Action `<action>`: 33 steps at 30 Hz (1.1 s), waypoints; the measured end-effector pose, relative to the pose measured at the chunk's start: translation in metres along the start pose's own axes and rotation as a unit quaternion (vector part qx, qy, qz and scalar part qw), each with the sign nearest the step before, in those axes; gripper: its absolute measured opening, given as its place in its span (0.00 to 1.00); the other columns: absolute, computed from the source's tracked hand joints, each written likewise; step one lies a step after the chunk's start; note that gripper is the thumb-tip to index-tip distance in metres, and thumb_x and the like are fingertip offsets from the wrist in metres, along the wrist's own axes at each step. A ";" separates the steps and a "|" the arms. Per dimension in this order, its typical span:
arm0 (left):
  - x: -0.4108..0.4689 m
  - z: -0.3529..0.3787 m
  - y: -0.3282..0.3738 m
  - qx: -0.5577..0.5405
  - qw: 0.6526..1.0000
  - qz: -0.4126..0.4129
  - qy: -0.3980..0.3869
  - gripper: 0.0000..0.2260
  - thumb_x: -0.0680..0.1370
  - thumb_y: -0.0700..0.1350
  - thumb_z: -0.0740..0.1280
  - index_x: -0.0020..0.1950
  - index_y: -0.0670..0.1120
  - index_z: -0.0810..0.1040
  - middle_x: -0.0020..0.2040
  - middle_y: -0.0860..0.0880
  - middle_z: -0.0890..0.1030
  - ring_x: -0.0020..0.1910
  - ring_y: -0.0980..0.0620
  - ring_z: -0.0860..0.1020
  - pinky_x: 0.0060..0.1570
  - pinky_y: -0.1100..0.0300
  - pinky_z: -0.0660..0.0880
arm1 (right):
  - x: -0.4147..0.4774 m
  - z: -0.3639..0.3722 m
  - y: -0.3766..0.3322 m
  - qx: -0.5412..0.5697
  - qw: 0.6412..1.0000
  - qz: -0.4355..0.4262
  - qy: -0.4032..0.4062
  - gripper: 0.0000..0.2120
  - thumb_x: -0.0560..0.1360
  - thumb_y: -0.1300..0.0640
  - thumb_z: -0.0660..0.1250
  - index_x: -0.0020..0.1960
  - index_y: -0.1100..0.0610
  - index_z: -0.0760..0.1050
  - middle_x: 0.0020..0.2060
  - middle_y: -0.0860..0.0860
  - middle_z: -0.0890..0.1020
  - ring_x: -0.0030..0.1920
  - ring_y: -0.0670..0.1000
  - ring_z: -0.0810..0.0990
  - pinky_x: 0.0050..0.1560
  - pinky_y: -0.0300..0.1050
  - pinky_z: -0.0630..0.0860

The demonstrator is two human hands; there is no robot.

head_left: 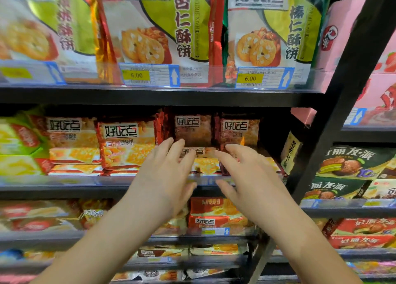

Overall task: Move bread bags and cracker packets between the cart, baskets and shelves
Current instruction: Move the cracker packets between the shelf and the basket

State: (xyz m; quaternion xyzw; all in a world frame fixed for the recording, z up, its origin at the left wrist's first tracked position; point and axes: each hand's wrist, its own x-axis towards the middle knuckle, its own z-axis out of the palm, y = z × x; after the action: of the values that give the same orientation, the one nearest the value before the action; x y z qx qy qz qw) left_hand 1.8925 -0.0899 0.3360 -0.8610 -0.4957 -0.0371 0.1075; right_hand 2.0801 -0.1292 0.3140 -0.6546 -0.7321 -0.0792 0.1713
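At the centre of the frame, on the middle shelf (64, 186), a cracker packet (204, 163) is flanked by both hands. It is judged light, crinkly and slippery, with brittle contents, so it is best taken gently by its side edges. The left hand (165, 176) and right hand (246, 176) are spread, fingers straight, with nothing clasped.

head cam, faces fwd; close to shelves (162, 98), hands-reach level
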 end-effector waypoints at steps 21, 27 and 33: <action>-0.258 0.016 -0.025 0.041 0.881 -0.447 -0.147 0.32 0.71 0.63 0.74 0.71 0.50 0.77 0.72 0.40 0.75 0.73 0.38 0.72 0.69 0.42 0.71 | -0.035 0.056 -0.197 0.147 0.879 -0.421 -0.167 0.31 0.77 0.43 0.71 0.77 0.46 0.65 0.75 0.51 0.67 0.77 0.59 0.65 0.76 0.56 0.63; -0.392 -0.005 -0.016 0.020 0.790 -0.598 -0.133 0.33 0.82 0.62 0.59 0.83 0.52 0.52 0.83 0.47 0.49 0.82 0.43 0.48 0.79 0.47 0.51 | -0.109 0.038 -0.294 0.158 0.805 -0.547 -0.166 0.32 0.76 0.42 0.71 0.77 0.47 0.67 0.74 0.50 0.69 0.76 0.54 0.66 0.76 0.53 0.63; -0.551 -0.025 -0.001 0.025 0.717 -0.686 -0.121 0.33 0.83 0.63 0.58 0.83 0.52 0.51 0.83 0.46 0.49 0.82 0.43 0.48 0.80 0.48 0.50 | -0.212 0.009 -0.423 0.147 0.731 -0.640 -0.183 0.30 0.81 0.38 0.62 0.80 0.42 0.57 0.80 0.47 0.57 0.80 0.52 0.56 0.78 0.48 0.55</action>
State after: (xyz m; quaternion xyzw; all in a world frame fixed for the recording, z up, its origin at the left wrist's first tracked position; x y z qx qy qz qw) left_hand 1.6144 -0.5609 0.2663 -0.2798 -0.9598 0.0165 0.0129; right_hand 1.6801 -0.3787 0.2763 0.0010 -0.9975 0.0601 0.0363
